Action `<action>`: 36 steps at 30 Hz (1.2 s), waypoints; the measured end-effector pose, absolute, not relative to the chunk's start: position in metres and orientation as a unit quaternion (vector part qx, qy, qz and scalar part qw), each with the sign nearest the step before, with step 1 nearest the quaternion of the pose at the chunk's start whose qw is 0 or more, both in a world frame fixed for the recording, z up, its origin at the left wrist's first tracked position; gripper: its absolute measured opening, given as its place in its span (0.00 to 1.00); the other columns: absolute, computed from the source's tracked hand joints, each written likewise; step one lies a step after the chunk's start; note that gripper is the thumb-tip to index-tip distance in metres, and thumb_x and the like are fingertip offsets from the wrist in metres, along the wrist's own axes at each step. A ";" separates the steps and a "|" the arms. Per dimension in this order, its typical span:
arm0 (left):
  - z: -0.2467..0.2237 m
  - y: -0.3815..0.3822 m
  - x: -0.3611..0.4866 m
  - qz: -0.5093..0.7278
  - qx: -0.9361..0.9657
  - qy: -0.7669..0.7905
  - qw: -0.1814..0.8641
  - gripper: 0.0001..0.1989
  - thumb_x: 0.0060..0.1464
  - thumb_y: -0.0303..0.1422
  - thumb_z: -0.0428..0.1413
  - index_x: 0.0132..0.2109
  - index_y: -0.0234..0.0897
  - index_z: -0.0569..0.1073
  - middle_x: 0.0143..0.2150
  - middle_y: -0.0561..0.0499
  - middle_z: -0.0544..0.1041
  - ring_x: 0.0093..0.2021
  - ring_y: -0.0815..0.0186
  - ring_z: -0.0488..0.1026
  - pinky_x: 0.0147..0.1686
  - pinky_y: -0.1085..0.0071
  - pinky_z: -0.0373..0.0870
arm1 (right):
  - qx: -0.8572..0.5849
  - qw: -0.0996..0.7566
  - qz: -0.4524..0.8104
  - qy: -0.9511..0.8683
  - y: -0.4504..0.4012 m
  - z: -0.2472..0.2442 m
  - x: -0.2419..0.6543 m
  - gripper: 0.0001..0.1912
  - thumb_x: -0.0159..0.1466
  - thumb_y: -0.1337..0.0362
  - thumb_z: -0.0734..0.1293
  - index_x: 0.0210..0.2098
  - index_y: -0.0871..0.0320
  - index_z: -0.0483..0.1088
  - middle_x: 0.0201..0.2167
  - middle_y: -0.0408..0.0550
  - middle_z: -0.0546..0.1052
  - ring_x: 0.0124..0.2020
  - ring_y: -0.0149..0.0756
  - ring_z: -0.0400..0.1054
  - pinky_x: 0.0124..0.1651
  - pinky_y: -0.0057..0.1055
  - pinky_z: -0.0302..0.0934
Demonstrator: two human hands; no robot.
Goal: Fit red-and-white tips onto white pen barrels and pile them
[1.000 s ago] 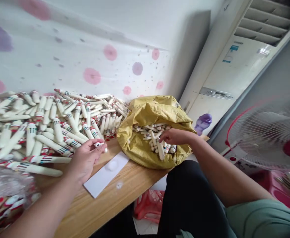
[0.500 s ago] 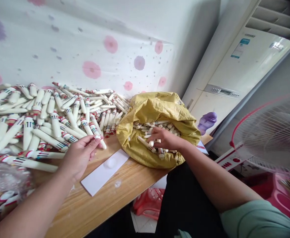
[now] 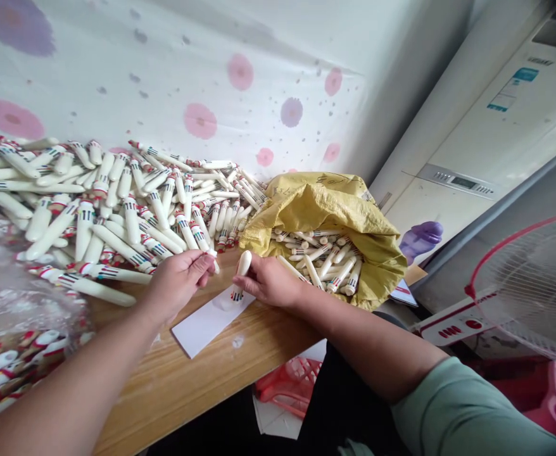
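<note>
The right hand [image 3: 269,283] pinches a white pen barrel [image 3: 240,273] near its middle, rounded end up and striped end down over the white paper slip [image 3: 202,324] on the bench [image 3: 197,380], so the lower end is free to meet the other piece. The left hand [image 3: 178,282] is closed narrowly, thumb and fingertips gripping a small white part [image 3: 210,254] just beside the barrel, the two hands near each other above the bench's front edge. Behind the left hand, a large pile of white pens [image 3: 116,209] with coloured bands lies against the back edge by the flowered wall covering [image 3: 202,95]. The yellow sack [image 3: 335,209] sits at the bench's right end, its mouth folded open toward the person, with more barrels [image 3: 325,259] inside within easy reach of the right hand. A clear plastic bag [image 3: 7,304] of pens lies at the left edge.
</note>
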State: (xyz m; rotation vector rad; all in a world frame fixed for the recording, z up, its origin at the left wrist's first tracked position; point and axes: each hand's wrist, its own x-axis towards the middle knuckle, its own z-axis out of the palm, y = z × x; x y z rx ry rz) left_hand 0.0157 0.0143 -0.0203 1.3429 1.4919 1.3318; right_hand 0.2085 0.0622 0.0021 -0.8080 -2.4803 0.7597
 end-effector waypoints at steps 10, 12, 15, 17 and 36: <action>-0.025 0.011 0.018 0.421 0.616 0.546 0.381 0.23 0.52 0.52 0.53 0.24 0.37 0.66 0.19 0.55 0.66 0.19 0.71 0.57 0.19 0.75 0.51 | -0.296 0.557 0.618 -0.469 0.075 0.021 0.213 0.14 0.49 0.60 0.69 0.26 0.56 0.58 0.12 0.32 0.61 0.11 0.23 0.55 0.13 0.20 0.44; -0.027 0.010 0.019 0.415 0.643 0.524 0.374 0.23 0.54 0.51 0.52 0.23 0.37 0.66 0.19 0.55 0.65 0.19 0.71 0.57 0.19 0.75 0.52 | -0.291 0.570 0.627 -0.444 0.073 0.025 0.212 0.13 0.48 0.61 0.69 0.25 0.56 0.58 0.12 0.32 0.62 0.11 0.23 0.55 0.12 0.19 0.44; -0.028 0.007 0.022 0.406 0.664 0.514 0.361 0.22 0.55 0.50 0.51 0.24 0.37 0.66 0.19 0.55 0.65 0.19 0.72 0.57 0.19 0.75 0.52 | -0.279 0.572 0.625 -0.453 0.069 0.023 0.209 0.12 0.49 0.62 0.69 0.25 0.57 0.59 0.13 0.33 0.62 0.11 0.23 0.56 0.12 0.19 0.44; -0.026 0.005 0.023 0.403 0.669 0.513 0.356 0.22 0.56 0.50 0.51 0.24 0.37 0.66 0.19 0.56 0.65 0.18 0.72 0.57 0.19 0.75 0.52 | -0.274 0.570 0.618 -0.467 0.067 0.021 0.208 0.11 0.50 0.62 0.68 0.25 0.57 0.60 0.13 0.33 0.62 0.11 0.23 0.56 0.12 0.19 0.45; -0.006 -0.009 0.039 0.439 0.652 0.536 0.308 0.22 0.50 0.48 0.53 0.18 0.38 0.63 0.15 0.55 0.63 0.19 0.69 0.61 0.22 0.73 0.55 | -0.248 0.620 0.523 -0.529 0.060 -0.004 0.182 0.16 0.57 0.55 0.67 0.27 0.55 0.56 0.14 0.31 0.57 0.14 0.22 0.49 0.17 0.22 0.45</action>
